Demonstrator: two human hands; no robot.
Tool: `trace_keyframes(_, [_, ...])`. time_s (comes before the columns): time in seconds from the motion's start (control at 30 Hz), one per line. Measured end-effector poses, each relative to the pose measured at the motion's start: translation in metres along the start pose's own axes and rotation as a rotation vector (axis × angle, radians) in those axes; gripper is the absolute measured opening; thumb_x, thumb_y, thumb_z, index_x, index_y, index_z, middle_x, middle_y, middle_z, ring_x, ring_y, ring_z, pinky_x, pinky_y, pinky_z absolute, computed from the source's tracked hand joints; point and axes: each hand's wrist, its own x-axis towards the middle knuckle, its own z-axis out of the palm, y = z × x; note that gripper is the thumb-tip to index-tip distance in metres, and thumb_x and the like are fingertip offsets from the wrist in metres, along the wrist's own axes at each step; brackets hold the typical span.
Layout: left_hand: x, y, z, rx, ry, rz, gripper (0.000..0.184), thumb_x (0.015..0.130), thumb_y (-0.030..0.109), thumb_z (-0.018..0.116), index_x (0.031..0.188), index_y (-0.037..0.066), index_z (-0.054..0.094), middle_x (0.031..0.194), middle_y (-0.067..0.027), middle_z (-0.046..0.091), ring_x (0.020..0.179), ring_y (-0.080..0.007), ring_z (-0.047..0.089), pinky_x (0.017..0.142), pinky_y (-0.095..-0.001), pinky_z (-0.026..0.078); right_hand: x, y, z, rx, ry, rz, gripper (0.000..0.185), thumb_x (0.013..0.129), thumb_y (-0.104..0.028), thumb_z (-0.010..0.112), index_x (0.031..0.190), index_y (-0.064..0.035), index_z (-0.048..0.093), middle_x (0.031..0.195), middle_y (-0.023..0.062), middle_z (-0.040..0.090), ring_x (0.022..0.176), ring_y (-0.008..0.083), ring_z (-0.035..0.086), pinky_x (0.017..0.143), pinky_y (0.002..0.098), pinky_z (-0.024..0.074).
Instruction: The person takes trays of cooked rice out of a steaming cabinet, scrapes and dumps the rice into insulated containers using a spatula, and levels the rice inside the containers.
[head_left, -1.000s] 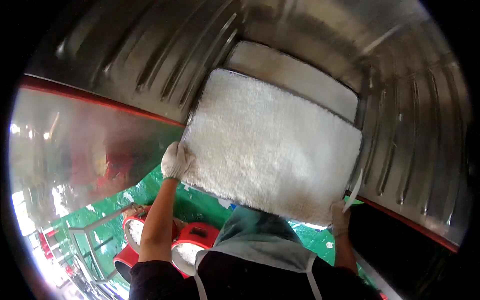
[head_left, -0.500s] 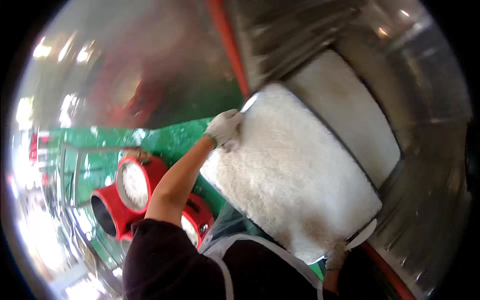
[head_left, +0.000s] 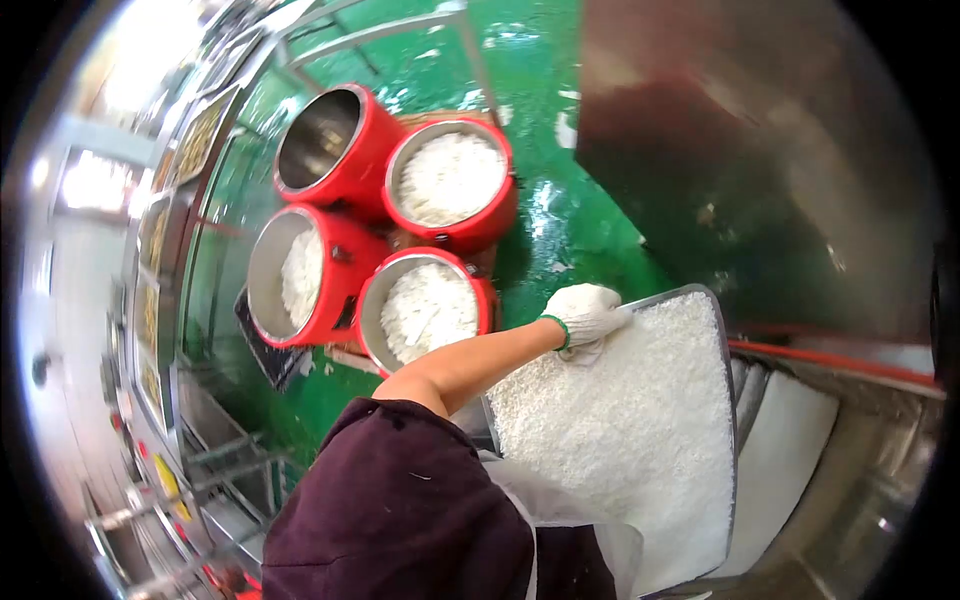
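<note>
My left hand [head_left: 585,318], in a white knit glove with a green cuff, grips the near-left rim of a shallow metal tray [head_left: 734,440]. A thick layer of white rice-like grains [head_left: 630,430] fills the tray almost to its edges. The fingers are closed over the rim. The tray lies in front of my body at the lower right, partly covered by my apron [head_left: 560,500]. My right hand is out of view. Behind the tray is another pale, flat sheet or tray [head_left: 790,460].
Several red round containers [head_left: 345,260] stand grouped on the green wet floor [head_left: 545,250] to the left. Most hold white chunks or grains; one shows a bare inside. Metal racks [head_left: 190,260] line the far left. A large metal panel [head_left: 740,160] stands at the upper right.
My view has swung left, so the red containers now sit nearer the middle. The tray, still in my left hand, appears lower and further right. My right hand has left the view.
</note>
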Motion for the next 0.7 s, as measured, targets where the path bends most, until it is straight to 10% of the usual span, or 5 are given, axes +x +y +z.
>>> trace_keyframes(0.33, [-0.237, -0.15, -0.085, -0.426, 0.585, -0.135, 0.039, 0.089, 0.046, 0.057, 0.09, 0.008, 0.07, 0.08, -0.0127, 0.069, 0.077, -0.0298, 0.068, 0.076, -0.0399, 0.052, 0.058, -0.093, 0.034, 0.148, -0.474, -0.083, 0.017, 0.086, -0.016, 0.06, 0.098, -0.0042, 0.062, 0.091, 0.0064, 0.061, 0.083, 0.0195, 0.059, 0.075, 0.034, 0.0475])
trace_keyframes(0.57, [-0.412, -0.262, -0.021, -0.765, 0.83, -0.326, 0.026, 0.088, 0.027, 0.067, 0.098, 0.003, 0.069, 0.071, -0.0004, 0.063, 0.063, -0.0083, 0.057, 0.061, -0.0275, 0.048, 0.064, -0.095, 0.116, 0.044, -0.649, -0.162, 0.003, 0.078, -0.011, 0.057, 0.08, -0.0119, 0.056, 0.068, -0.0019, 0.054, 0.055, 0.0139, 0.05, 0.054, 0.0304, 0.0429])
trace_keyframes(0.7, [-0.486, -0.313, 0.005, -0.923, 0.925, -0.358, 0.022, 0.085, 0.02, 0.068, 0.096, 0.001, 0.068, 0.076, 0.0002, 0.063, 0.068, -0.0071, 0.055, 0.063, -0.0252, 0.047, -0.022, -0.112, 0.179, -0.16, -0.807, -0.376, 0.019, 0.077, -0.009, 0.06, 0.096, -0.0109, 0.055, 0.077, 0.0019, 0.053, 0.068, 0.0178, 0.056, 0.055, 0.0336, 0.0474])
